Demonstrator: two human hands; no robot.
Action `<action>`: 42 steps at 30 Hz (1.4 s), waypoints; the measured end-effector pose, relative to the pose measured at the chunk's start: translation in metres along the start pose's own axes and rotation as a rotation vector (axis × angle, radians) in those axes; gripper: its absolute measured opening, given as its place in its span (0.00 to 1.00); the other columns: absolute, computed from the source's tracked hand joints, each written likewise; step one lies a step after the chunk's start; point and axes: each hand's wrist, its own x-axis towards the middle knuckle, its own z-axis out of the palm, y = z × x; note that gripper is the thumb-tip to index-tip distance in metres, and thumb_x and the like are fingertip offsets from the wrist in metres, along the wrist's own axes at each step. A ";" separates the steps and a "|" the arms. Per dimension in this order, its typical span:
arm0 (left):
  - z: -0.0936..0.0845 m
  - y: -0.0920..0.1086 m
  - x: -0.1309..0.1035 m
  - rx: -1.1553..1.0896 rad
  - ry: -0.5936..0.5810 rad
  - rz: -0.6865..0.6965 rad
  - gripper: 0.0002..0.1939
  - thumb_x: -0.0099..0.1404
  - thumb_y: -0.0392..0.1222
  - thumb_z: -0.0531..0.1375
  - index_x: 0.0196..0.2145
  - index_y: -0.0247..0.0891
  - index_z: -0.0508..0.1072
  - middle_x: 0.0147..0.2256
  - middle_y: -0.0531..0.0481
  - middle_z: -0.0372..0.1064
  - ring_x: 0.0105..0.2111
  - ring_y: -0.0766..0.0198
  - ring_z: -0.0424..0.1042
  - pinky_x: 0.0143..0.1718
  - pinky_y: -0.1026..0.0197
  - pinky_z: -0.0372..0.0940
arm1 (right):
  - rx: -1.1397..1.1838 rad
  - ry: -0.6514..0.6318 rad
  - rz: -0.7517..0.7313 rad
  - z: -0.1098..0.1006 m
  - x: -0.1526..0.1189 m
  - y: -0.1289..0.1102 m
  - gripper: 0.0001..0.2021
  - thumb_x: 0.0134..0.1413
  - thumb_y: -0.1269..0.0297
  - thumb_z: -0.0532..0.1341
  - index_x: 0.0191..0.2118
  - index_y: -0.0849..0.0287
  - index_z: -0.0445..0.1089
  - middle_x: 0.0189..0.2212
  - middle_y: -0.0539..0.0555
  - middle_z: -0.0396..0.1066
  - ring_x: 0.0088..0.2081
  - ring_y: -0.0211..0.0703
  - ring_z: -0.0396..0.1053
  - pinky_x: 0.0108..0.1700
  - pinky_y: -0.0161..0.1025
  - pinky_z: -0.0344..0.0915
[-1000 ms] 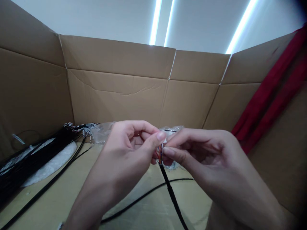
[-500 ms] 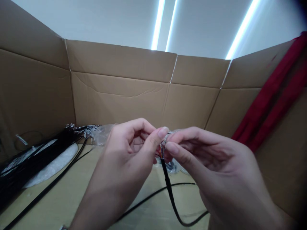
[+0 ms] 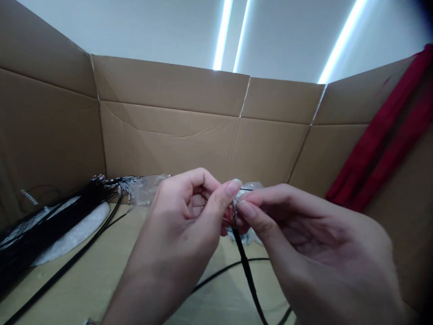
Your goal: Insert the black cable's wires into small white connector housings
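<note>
Both hands (image 3: 182, 225) (image 3: 318, 243) pinch bared wires (image 3: 232, 214) of a black cable (image 3: 248, 273), handling seemingly unfinished, with a cable bundle (image 3: 50, 230) toward the left edge of the surface (image 3: 104, 266).

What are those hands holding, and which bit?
A black cable: the left hand and right hand pinch it by the coloured wires at its upper end; the exact grip is hidden.
</note>
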 end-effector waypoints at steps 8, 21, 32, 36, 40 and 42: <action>0.004 0.001 0.000 -0.121 -0.007 -0.030 0.15 0.61 0.38 0.61 0.19 0.33 0.66 0.17 0.54 0.65 0.18 0.77 0.63 0.19 0.80 0.60 | 0.233 -0.203 0.151 -0.012 0.011 0.001 0.07 0.49 0.75 0.64 0.26 0.57 0.75 0.22 0.49 0.74 0.25 0.33 0.73 0.29 0.22 0.71; -0.001 -0.003 0.005 -0.098 -0.078 -0.048 0.15 0.61 0.41 0.61 0.20 0.33 0.68 0.18 0.54 0.65 0.19 0.74 0.65 0.20 0.75 0.62 | 0.302 -0.264 0.261 -0.012 0.015 0.009 0.05 0.47 0.73 0.65 0.23 0.63 0.72 0.19 0.52 0.72 0.24 0.34 0.72 0.27 0.25 0.70; 0.000 -0.008 0.010 0.021 0.080 0.023 0.17 0.59 0.50 0.61 0.21 0.35 0.69 0.16 0.52 0.61 0.20 0.68 0.66 0.19 0.69 0.62 | 0.317 -0.260 0.236 -0.011 0.015 0.007 0.06 0.48 0.74 0.64 0.23 0.62 0.72 0.20 0.51 0.73 0.25 0.33 0.72 0.29 0.25 0.70; -0.002 -0.007 0.007 -0.055 -0.061 -0.020 0.16 0.61 0.44 0.60 0.19 0.34 0.68 0.17 0.53 0.64 0.19 0.73 0.65 0.18 0.74 0.61 | 0.348 -0.254 0.256 -0.008 0.015 0.009 0.06 0.48 0.73 0.65 0.23 0.62 0.72 0.20 0.51 0.73 0.25 0.33 0.72 0.29 0.24 0.70; -0.006 -0.007 0.006 -0.078 -0.119 -0.004 0.16 0.63 0.41 0.59 0.19 0.33 0.65 0.18 0.56 0.64 0.19 0.77 0.64 0.20 0.79 0.61 | 0.369 -0.243 0.282 -0.008 0.014 0.008 0.06 0.49 0.72 0.65 0.23 0.61 0.71 0.19 0.50 0.72 0.24 0.33 0.72 0.28 0.24 0.69; -0.007 -0.007 0.005 -0.068 -0.102 0.006 0.17 0.63 0.42 0.59 0.19 0.34 0.64 0.18 0.56 0.64 0.19 0.77 0.63 0.19 0.79 0.60 | 0.371 -0.252 0.267 -0.009 0.012 0.007 0.06 0.51 0.72 0.64 0.24 0.60 0.72 0.20 0.49 0.72 0.24 0.32 0.71 0.28 0.24 0.69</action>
